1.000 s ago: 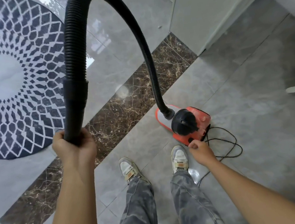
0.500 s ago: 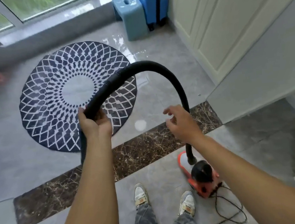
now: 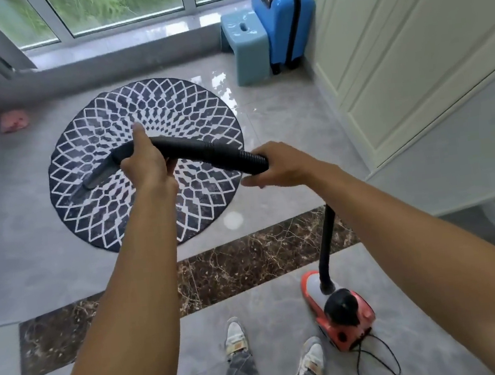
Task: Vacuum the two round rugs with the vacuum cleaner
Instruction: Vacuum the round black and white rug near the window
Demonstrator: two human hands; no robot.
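Presently, left hand (image 3: 145, 165) is clamped round the black wand (image 3: 189, 147), fingers wrapped fully and thumb raised toward 12 o'clock. Right hand (image 3: 283, 164) grips the ribbed hose (image 3: 252, 157) where it joins the wand, fingers curled beneath it. The hands sit apart on the same tube, the right at 3 o'clock of the left.

The wand's long axis runs from 3 o'clock to 8 o'clock, bending at the left hand. Its nozzle (image 3: 97, 179) points down toward 8 o'clock over the rug (image 3: 114, 221); contact between the two cannot be told. The rug is round, dark with a white lattice, and lies flat on the floor (image 3: 278, 116), left of centre.

Below the right forearm the hose drops to the red vacuum (image 3: 344, 315) at 5 o'clock, near the right shoe (image 3: 310, 356). A cord (image 3: 380, 360) lies looped at its rear. Stool (image 3: 247, 51) and suitcase (image 3: 282, 13) stand side by side at 1 o'clock.
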